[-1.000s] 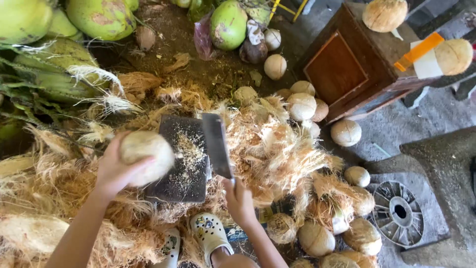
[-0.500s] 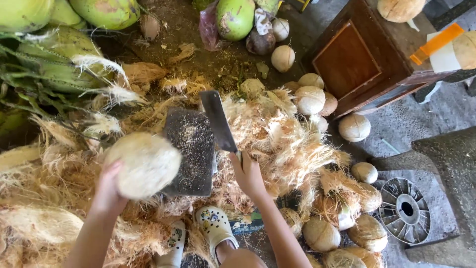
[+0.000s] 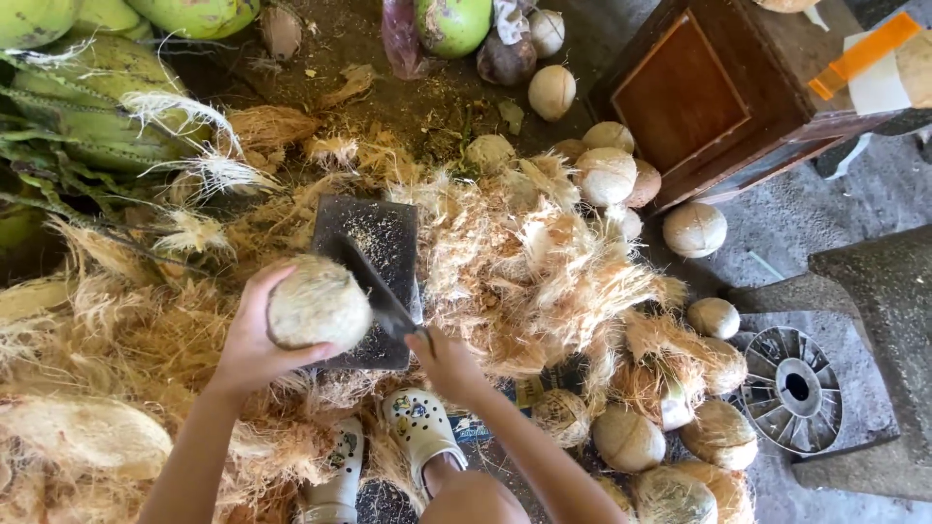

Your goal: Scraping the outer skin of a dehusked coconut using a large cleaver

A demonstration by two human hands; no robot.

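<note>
**Trimming the coconut over the block**

My left hand [image 3: 254, 342] cups the pale, round, husked coconut [image 3: 318, 308] above the dark square chopping block [image 3: 374, 238]. My right hand [image 3: 449, 361] grips the grey steel cleaver [image 3: 374, 286]; I'd judge shallow strokes safest, fingers clear.

Left hand [image 3: 254, 335] is up and cupped, fingers and thumb wrapped round the husked coconut [image 3: 318, 305], forearm running down to the lower left. Right hand [image 3: 449, 361], just right of the coconut, is fisted tight, forearm angling down-right, wrist straight.
</note>
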